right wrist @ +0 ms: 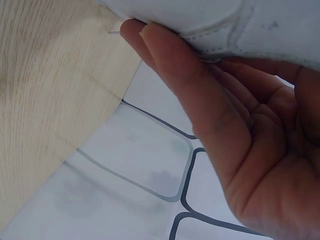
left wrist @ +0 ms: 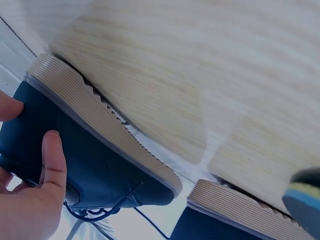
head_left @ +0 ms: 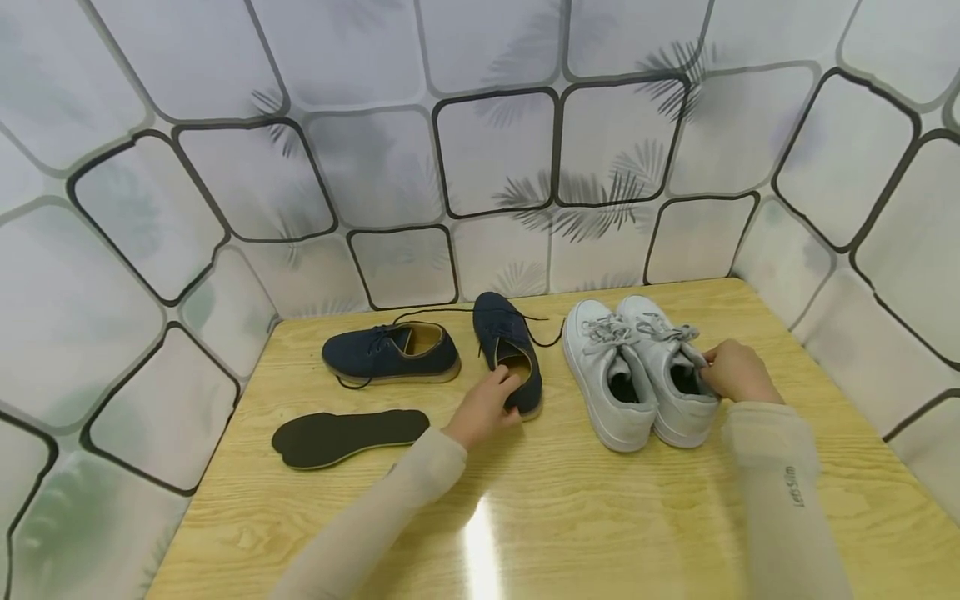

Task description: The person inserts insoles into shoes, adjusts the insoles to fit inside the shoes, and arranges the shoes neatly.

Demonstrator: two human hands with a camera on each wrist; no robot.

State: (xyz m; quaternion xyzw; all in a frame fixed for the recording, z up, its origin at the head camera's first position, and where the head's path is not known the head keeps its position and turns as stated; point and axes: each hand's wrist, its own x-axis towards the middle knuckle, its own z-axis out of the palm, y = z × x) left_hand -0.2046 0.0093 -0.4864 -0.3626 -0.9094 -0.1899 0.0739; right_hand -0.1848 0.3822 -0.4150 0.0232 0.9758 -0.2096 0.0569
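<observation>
Near the table's middle, my left hand (head_left: 485, 407) grips the rear of a navy lace-up shoe (head_left: 501, 321), fingers at its collar and thumb by the heel. In the left wrist view my left hand (left wrist: 37, 205) lies against the navy shoe's upper (left wrist: 95, 155), above its ribbed tan sole. My right hand (head_left: 738, 372) holds the collar of the right-hand white sneaker (head_left: 686, 417). Part of that hand (right wrist: 215, 115) shows from below in the right wrist view, against the white sneaker's side (right wrist: 200, 20). Some of its fingertips are hidden.
Left of the gripped shoe lies the other navy shoe (head_left: 360, 354), turned sideways. A black insole (head_left: 345, 437) lies in front of it. The second white sneaker (head_left: 600, 367) stands close beside its mate. Patterned walls (head_left: 495, 150) border the wooden table (head_left: 600, 517).
</observation>
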